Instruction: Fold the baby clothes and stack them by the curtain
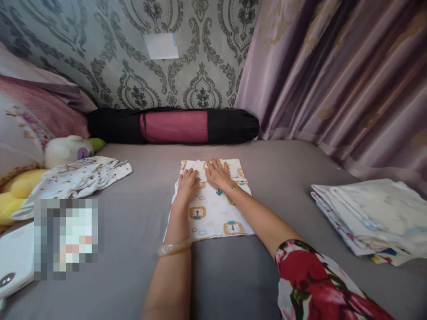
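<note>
A white cloth (213, 218) printed with orange lion faces lies on the grey bed sheet in front of me. Its far end is folded over into a band. My left hand (188, 184) rests on the left part of that fold, fingers stretched forward. Flat across the middle of the same fold lies my right hand (217, 174), with its fingers spread. Both palms face down on the fabric and neither hand grips it. The cloth beneath the hands is hidden.
Folded cloths (376, 213) are stacked at the right. To the left lie a crumpled spotted cloth (80, 175), a white plush toy (65, 151), a yellow plush (23, 191) and a white device (16, 258). A black-and-pink roll (173, 126) lies along the wall, beside a purple curtain (300, 66).
</note>
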Demonstrator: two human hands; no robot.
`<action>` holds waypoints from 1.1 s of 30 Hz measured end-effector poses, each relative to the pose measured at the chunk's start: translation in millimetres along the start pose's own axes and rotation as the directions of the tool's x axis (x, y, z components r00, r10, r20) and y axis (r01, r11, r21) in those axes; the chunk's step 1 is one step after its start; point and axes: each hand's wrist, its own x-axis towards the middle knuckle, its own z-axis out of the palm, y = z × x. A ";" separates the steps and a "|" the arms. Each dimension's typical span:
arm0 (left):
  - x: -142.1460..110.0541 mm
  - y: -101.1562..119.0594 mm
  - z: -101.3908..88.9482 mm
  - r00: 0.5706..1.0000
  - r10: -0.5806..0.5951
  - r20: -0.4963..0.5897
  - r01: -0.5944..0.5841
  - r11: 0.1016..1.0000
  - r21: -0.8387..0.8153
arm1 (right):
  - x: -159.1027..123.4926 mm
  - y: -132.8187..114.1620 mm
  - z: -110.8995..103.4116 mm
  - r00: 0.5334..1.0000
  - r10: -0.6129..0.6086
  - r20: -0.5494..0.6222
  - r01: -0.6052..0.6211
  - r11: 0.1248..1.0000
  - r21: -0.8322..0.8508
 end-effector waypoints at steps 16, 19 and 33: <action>2.2 -13.1 4.9 0.998 0.023 -0.065 -0.030 0.993 -0.117 | -0.5 7.5 -2.6 0.999 0.019 0.043 -0.020 0.999 0.037; 3.2 -13.8 6.2 0.995 0.010 -0.102 -0.024 0.990 -0.142 | -4.5 20.5 -9.6 0.999 0.034 -0.010 -0.034 0.999 0.016; -0.1 -11.8 3.6 0.992 -0.074 -0.099 0.049 0.972 -0.231 | -4.0 60.7 -22.3 0.995 0.052 0.089 -0.075 0.959 0.275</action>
